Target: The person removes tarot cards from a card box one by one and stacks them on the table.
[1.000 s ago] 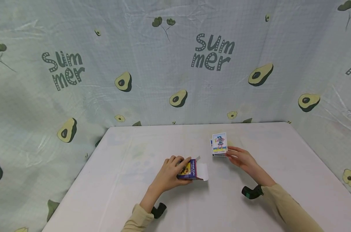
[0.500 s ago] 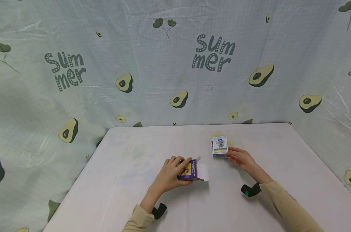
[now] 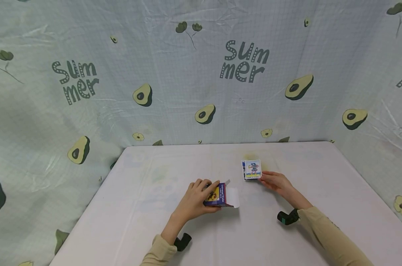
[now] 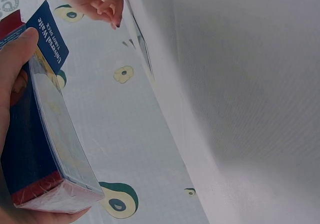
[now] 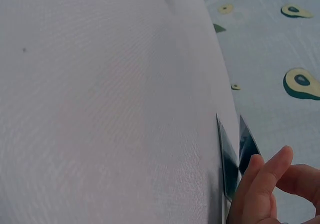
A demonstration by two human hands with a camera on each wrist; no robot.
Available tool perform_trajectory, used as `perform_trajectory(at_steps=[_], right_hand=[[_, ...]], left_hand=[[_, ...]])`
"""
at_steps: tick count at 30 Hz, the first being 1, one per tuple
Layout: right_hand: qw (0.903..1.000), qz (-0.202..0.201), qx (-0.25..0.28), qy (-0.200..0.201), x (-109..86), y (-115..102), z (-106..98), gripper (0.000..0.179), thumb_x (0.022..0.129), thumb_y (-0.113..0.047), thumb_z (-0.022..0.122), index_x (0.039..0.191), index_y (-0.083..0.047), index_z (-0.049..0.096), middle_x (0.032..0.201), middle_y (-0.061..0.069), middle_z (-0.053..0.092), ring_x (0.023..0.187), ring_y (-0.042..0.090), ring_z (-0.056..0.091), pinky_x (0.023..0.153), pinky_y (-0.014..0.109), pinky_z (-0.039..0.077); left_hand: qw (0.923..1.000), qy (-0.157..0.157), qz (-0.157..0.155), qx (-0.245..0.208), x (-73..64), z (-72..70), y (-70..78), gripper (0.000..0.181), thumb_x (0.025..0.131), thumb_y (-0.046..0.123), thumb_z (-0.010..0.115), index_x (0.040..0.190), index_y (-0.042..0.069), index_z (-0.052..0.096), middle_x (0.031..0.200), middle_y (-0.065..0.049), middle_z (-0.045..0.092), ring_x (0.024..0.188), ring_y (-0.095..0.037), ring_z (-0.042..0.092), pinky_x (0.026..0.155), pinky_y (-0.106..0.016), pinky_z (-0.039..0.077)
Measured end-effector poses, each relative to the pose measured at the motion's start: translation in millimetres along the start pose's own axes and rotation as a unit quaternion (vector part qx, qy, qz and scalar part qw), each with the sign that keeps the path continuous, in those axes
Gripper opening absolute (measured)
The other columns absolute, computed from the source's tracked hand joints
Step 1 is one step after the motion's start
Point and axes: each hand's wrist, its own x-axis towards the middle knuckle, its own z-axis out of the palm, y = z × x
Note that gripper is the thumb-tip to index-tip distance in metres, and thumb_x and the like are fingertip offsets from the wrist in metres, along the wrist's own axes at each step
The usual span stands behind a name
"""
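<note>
In the head view my left hand (image 3: 196,199) grips a purple and yellow tarot card box (image 3: 215,195), with its white end flap open toward the right. The left wrist view shows the box (image 4: 40,134) close up, a thumb on its printed edge. Farther back, my right hand (image 3: 279,186) pinches the lower right corner of a tarot card (image 3: 253,169) with a blue-hatted figure. This card lies over a small stack of cards (image 3: 244,170), whose left edge peeks out. In the right wrist view the held card (image 5: 248,144) stands slightly apart from the stack (image 5: 229,161).
A white-covered table (image 3: 174,166) carries the box and cards. Behind it and at both sides hangs a curtain (image 3: 174,74) printed with avocados and lettering. Black wrist cameras (image 3: 182,242) sit on both wrists.
The pinched card has come down nearer the stack, and its top edge sits lower in the head view. My left hand and the box have stayed in place.
</note>
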Motion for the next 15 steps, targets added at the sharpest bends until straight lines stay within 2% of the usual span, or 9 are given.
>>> perform_trajectory(at_steps=[5, 7, 10, 13, 15], right_hand=[[0.9998, -0.003, -0.021, 0.004, 6.7, 5.9, -7.7, 0.063, 0.085, -0.004, 0.056, 0.137, 0.01, 0.021, 0.083, 0.001, 0.06, 0.072, 0.006, 0.062, 0.069, 0.018, 0.05], [0.9996, -0.012, -0.019, -0.015, 13.0, 9.8, -15.0, 0.061, 0.083, -0.005, 0.06, 0.134, 0.009, 0.03, 0.086, 0.005, 0.06, 0.073, 0.009, 0.064, 0.07, 0.02, 0.051], [0.9991, -0.019, -0.032, -0.022, 15.6, 11.5, -19.0, 0.063, 0.08, -0.008, 0.064, 0.132, 0.01, 0.033, 0.092, 0.01, 0.06, 0.075, 0.011, 0.065, 0.072, 0.022, 0.051], [0.9981, -0.019, -0.059, 0.001, 13.4, 9.3, -15.1, 0.057, 0.083, -0.007, 0.061, 0.131, 0.008, 0.035, 0.098, 0.012, 0.059, 0.075, 0.011, 0.065, 0.072, 0.022, 0.051], [0.9962, -0.012, -0.083, 0.024, 6.9, 5.3, -8.5, 0.057, 0.086, -0.006, 0.056, 0.134, 0.009, 0.028, 0.098, 0.011, 0.059, 0.075, 0.009, 0.064, 0.073, 0.021, 0.051]], left_hand=[[1.0, -0.002, 0.0, 0.001, 0.2, 1.0, -0.1, 0.075, 0.067, 0.053, 0.07, 0.131, 0.022, 0.045, 0.11, 0.001, 0.052, 0.097, -0.014, 0.046, 0.08, -0.034, 0.04], [1.0, -0.001, 0.001, 0.002, 0.2, 1.2, -0.1, 0.075, 0.067, 0.053, 0.07, 0.131, 0.022, 0.045, 0.11, 0.001, 0.052, 0.096, -0.014, 0.046, 0.079, -0.034, 0.04], [1.0, 0.003, 0.002, 0.001, 0.1, 0.7, 0.2, 0.075, 0.066, 0.053, 0.07, 0.13, 0.022, 0.045, 0.109, 0.001, 0.052, 0.096, -0.015, 0.046, 0.079, -0.034, 0.04], [1.0, 0.004, 0.002, 0.001, -0.1, 0.1, 0.6, 0.076, 0.066, 0.053, 0.071, 0.13, 0.022, 0.045, 0.109, 0.001, 0.052, 0.097, -0.015, 0.046, 0.079, -0.034, 0.04], [1.0, 0.002, 0.001, 0.0, -0.1, 0.1, 0.5, 0.076, 0.066, 0.052, 0.07, 0.13, 0.022, 0.045, 0.11, 0.001, 0.052, 0.097, -0.015, 0.046, 0.079, -0.034, 0.04]])
